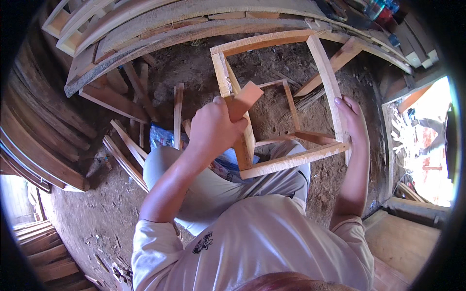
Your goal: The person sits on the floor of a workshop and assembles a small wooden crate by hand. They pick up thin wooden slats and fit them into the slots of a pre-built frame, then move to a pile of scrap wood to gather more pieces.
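A wooden stool-like frame (297, 157), made of pale rough-sawn bars, stands tilted in front of my bent legs. Its lower bars (291, 104) show through the open top. My left hand (213, 127) is closed around a flat reddish-tan block (249, 98), held against the frame's left bar. Whether the block is bare wood or wrapped in something, I cannot tell. My right hand (353, 119) grips the frame's right bar, fingertips over its upper edge; the thumb is hidden.
A long plank workbench (194, 31) runs across the far side, with slatted wooden pieces (82, 29) on its left end. Curved boards (39, 131) are stacked at left. Loose bars (127, 153) lean beside my knee on the dirt floor (92, 218). A bright doorway (422, 140) opens at right.
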Action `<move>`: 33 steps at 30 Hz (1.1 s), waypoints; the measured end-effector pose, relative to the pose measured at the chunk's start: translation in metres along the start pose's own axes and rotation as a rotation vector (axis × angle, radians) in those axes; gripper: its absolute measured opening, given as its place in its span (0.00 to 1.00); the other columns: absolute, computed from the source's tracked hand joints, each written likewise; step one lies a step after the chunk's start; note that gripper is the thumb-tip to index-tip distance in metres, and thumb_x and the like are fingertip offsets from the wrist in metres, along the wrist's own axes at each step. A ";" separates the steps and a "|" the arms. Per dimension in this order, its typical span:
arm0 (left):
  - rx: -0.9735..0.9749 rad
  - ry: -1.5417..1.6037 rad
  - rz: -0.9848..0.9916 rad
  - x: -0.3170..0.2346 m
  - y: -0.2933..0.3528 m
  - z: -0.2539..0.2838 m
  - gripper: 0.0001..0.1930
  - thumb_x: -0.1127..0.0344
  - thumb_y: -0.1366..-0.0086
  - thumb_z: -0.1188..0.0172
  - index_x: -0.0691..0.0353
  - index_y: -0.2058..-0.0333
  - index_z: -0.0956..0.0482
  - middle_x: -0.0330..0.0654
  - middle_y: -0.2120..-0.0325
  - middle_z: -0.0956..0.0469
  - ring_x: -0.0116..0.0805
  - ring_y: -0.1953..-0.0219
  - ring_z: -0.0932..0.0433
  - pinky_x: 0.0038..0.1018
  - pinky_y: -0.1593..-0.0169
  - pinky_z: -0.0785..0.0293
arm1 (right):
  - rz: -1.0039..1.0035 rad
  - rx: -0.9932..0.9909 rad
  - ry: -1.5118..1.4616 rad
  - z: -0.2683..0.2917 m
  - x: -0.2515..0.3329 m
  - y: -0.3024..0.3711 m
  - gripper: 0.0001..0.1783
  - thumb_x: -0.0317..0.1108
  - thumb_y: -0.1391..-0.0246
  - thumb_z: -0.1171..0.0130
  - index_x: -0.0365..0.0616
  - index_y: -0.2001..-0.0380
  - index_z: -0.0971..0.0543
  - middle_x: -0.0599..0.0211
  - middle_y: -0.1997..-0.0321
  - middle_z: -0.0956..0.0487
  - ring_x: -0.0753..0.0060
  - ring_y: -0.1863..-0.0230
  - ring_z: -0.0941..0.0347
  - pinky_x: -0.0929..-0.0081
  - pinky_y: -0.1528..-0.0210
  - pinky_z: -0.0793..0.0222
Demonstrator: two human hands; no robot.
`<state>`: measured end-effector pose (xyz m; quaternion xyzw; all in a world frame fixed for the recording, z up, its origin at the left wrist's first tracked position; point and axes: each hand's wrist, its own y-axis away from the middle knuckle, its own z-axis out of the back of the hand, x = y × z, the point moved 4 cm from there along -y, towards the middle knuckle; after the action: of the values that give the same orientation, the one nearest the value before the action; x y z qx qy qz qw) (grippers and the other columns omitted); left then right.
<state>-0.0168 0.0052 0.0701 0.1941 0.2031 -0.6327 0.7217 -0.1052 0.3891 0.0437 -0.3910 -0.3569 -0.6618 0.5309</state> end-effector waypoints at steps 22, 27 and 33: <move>0.063 0.435 -0.190 -0.013 -0.037 -0.030 0.25 0.48 0.37 0.27 0.65 0.72 0.27 0.39 0.81 0.27 0.26 0.77 0.32 0.30 0.73 0.31 | 0.799 -0.158 0.771 -0.003 0.109 0.066 0.28 0.52 0.39 0.37 0.43 0.44 0.23 0.56 0.61 0.22 0.50 0.67 0.22 0.55 0.62 0.26; 0.145 0.542 -0.103 0.009 -0.052 -0.013 0.18 0.53 0.32 0.31 0.64 0.57 0.18 0.38 0.74 0.18 0.22 0.70 0.23 0.24 0.64 0.31 | 1.025 0.376 0.865 -0.101 0.123 0.139 0.59 0.66 0.49 0.36 0.32 0.28 0.41 0.55 0.58 0.29 0.55 0.57 0.27 0.60 0.57 0.25; 0.190 0.492 -0.116 0.001 -0.042 -0.002 0.17 0.57 0.36 0.28 0.62 0.56 0.18 0.36 0.71 0.18 0.22 0.67 0.24 0.23 0.62 0.31 | 1.017 0.437 0.733 -0.117 0.095 0.142 0.60 0.69 0.46 0.38 0.34 0.25 0.44 0.50 0.48 0.29 0.50 0.46 0.28 0.57 0.42 0.27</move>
<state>-0.0589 0.0000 0.0666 0.3969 0.3232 -0.6228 0.5917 0.0052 0.2197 0.0858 -0.1435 -0.0502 -0.3311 0.9313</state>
